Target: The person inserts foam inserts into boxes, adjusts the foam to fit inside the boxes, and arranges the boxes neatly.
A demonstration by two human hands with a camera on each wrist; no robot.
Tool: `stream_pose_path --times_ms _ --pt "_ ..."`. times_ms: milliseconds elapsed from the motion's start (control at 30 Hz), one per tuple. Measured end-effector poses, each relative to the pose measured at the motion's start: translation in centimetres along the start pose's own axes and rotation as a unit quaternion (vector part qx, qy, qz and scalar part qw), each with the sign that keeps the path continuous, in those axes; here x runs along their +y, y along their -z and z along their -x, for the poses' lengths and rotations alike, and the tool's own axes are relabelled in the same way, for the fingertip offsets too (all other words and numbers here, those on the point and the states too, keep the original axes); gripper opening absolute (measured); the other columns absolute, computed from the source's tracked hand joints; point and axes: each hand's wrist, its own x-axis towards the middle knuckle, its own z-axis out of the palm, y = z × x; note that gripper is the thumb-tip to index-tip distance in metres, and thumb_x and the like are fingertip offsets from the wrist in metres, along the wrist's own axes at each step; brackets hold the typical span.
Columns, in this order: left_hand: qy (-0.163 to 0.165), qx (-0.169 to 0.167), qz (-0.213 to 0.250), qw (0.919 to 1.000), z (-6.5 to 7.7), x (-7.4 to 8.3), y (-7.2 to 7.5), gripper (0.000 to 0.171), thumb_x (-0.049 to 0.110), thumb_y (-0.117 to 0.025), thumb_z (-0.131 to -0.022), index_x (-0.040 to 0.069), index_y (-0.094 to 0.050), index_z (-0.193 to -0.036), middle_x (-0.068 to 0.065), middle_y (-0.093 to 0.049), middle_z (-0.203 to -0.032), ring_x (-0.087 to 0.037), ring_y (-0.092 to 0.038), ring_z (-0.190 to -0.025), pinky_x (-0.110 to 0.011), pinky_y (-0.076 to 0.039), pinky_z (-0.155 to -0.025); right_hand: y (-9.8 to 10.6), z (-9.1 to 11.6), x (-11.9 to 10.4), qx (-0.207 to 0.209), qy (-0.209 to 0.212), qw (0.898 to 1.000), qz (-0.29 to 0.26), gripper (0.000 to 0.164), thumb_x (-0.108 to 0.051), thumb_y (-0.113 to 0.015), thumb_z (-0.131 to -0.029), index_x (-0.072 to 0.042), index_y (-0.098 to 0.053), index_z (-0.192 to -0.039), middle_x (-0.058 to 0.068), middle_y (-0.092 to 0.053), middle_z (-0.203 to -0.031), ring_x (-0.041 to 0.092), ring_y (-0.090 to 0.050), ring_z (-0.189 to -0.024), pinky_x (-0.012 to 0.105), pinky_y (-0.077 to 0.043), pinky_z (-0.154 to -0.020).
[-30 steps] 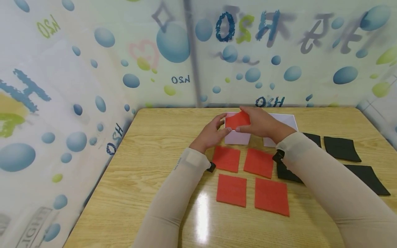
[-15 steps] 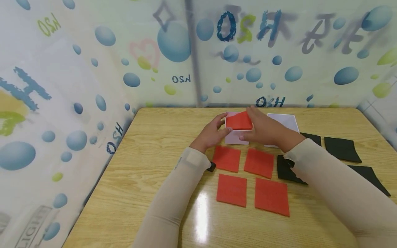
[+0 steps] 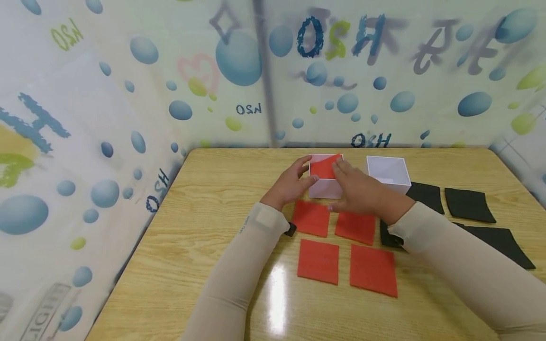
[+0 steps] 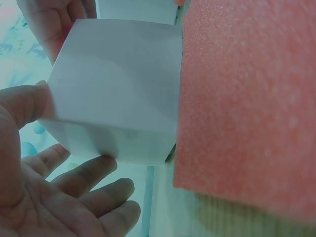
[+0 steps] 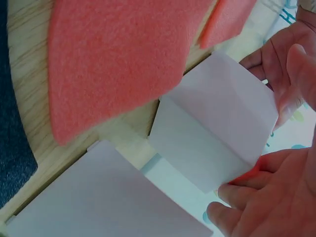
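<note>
A small white box (image 3: 324, 189) stands near the table's far edge, with a red foam square (image 3: 321, 167) tilted inside its opening. My left hand (image 3: 290, 184) holds the box at its left, thumb at the front rim and fingers along the side, as the left wrist view (image 4: 54, 182) also shows. Fingers of my right hand (image 3: 360, 189) lie extended at the right rim, touching the red square, with the thumb spread apart in front of the box. In the right wrist view, only a sliver of red shows beneath the right hand's fingertips (image 5: 229, 195).
Right of the held box stands a second white box (image 3: 388, 171), open upward. In front lie several red foam squares (image 3: 318, 262) in rows on the wooden table (image 3: 192, 227). Several black squares (image 3: 470, 205) lie to the right, partly under the right arm. A printed curtain (image 3: 298, 94) hangs behind.
My right hand has let go of the red square's edge and shifted right and down, fingers now on the square at the rim. The square sits lower in the box. The left hand stays put.
</note>
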Motion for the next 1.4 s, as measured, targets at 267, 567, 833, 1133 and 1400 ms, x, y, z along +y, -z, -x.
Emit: stream_pose_path --times_ms 267,567,833,1133,1400 --pt "-0.004 0.000 0.004 1.0000 -0.2 0.0 0.0 0.069 0.040 -0.063 -0.105 0.037 -0.031 -0.165 -0.003 -0.041 -0.168 -0.030 -0.038 -0.155 -0.055 -0.041 -0.120 0.0 0.1 0.0 0.000 0.010 0.999 0.036 0.117 -0.051 -0.084 -0.086 0.003 -0.017 -0.166 0.025 -0.016 -0.174 0.046 -0.009 -0.162 0.067 -0.021 -0.124" --pt "-0.002 -0.004 0.006 1.0000 -0.2 0.1 -0.2 0.069 0.040 -0.063 -0.105 0.037 -0.031 -0.165 -0.002 -0.042 -0.168 -0.030 -0.038 -0.155 -0.055 -0.042 -0.120 0.3 0.3 -0.1 -0.003 0.012 0.999 0.051 0.114 -0.052 -0.083 -0.086 0.000 -0.022 -0.166 0.022 -0.021 -0.173 0.043 -0.014 -0.162 0.071 -0.015 -0.124" --pt "-0.016 -0.001 -0.001 0.9999 -0.1 0.0 -0.1 0.069 0.039 -0.062 -0.105 0.034 -0.030 -0.166 -0.005 -0.042 -0.168 -0.032 -0.039 -0.155 -0.053 -0.040 -0.121 0.3 0.0 -0.4 -0.006 0.026 0.998 0.060 0.108 -0.049 -0.084 -0.087 0.003 -0.028 -0.164 0.024 -0.026 -0.171 0.044 -0.018 -0.160 0.069 -0.017 -0.125" --pt "-0.033 -0.007 0.005 0.9994 -0.1 -0.2 0.3 0.069 0.039 -0.063 -0.106 0.032 -0.030 -0.166 -0.006 -0.042 -0.167 -0.030 -0.039 -0.156 -0.050 -0.040 -0.122 0.4 -0.8 -0.6 -0.003 0.046 0.996 0.073 0.098 -0.046 -0.083 -0.088 0.006 -0.039 -0.159 0.026 -0.036 -0.166 0.046 -0.029 -0.157 0.064 -0.028 -0.124" --pt "-0.035 -0.007 0.004 0.9993 -0.1 -0.4 0.1 0.069 0.038 -0.063 -0.106 0.031 -0.030 -0.166 -0.006 -0.042 -0.167 -0.030 -0.039 -0.155 -0.049 -0.041 -0.122 0.7 -0.8 -0.8 -0.015 0.026 0.998 0.062 0.098 -0.047 -0.084 -0.087 0.000 -0.041 -0.160 0.022 -0.039 -0.166 0.043 -0.033 -0.156 0.059 -0.037 -0.121"
